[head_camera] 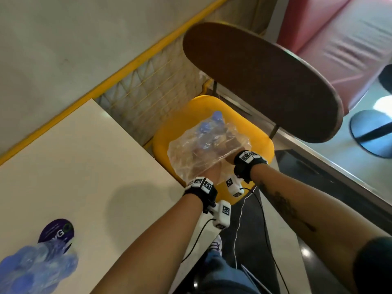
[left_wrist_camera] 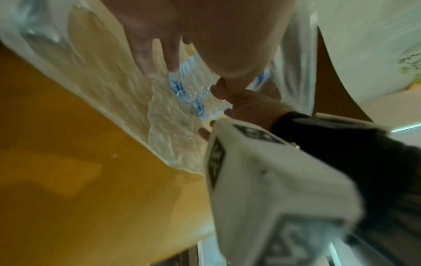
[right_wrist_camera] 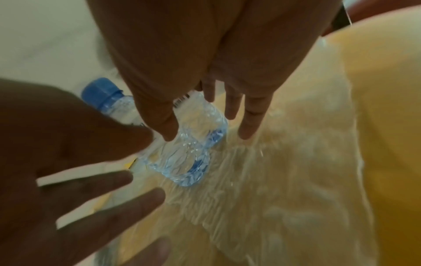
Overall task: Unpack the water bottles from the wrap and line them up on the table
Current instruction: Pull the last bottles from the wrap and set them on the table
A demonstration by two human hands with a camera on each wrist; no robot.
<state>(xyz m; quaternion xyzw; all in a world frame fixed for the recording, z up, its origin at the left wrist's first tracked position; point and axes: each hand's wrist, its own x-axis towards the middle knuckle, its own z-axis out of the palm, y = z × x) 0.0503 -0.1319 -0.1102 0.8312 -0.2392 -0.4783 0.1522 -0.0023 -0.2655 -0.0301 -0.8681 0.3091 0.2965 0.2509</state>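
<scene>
A torn clear plastic wrap with water bottles inside lies on a yellow chair seat. Both hands reach into its open end. My left hand has its fingers straight and spread beside the bottles. My right hand hovers over a clear bottle with a blue cap, thumb on one side and straight fingers on the other, not curled round it. The left wrist view shows bottle bases just past my left fingertips. Several unpacked bottles stand on the white table.
The chair's dark brown backrest rises behind the wrap. A yellow railing runs along the table's far edge. A purple round sticker sits on the table by the bottles. A pink sofa is at the upper right.
</scene>
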